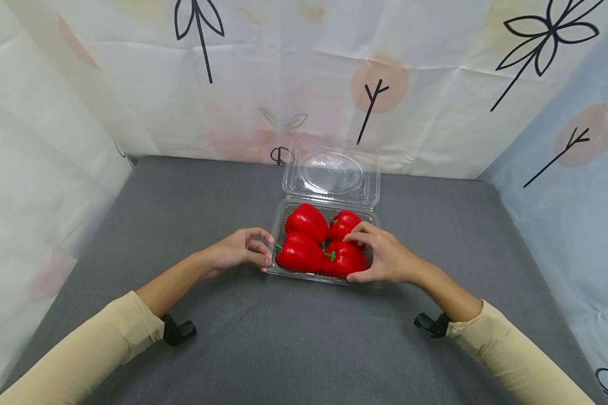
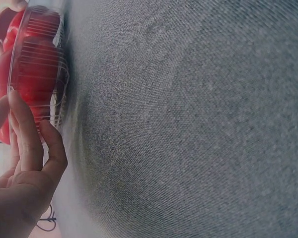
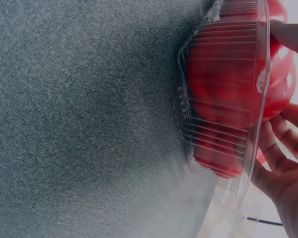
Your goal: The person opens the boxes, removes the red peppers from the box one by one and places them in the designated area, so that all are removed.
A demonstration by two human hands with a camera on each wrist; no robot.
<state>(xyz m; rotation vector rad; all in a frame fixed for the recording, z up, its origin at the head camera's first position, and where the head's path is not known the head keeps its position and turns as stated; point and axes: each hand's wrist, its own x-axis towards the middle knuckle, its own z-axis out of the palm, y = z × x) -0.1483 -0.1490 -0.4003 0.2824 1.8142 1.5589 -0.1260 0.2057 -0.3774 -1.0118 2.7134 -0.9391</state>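
Observation:
A clear plastic clamshell container sits on the grey cloth with its lid folded back, holding several red bell peppers. My left hand pinches the container's left rim between thumb and fingers; the left wrist view shows the fingertips right at that edge. On the other side, my right hand curves round the front-right bell pepper, thumb at the front and fingers behind it. Those fingers also overlap the back-right bell pepper. Two larger peppers, front-left and back-left, fill the left half.
Grey cloth covers the table. A pale patterned curtain hangs behind it, close to the raised lid, and more fabric hangs at both sides. Black straps show near the beige sleeve cuffs.

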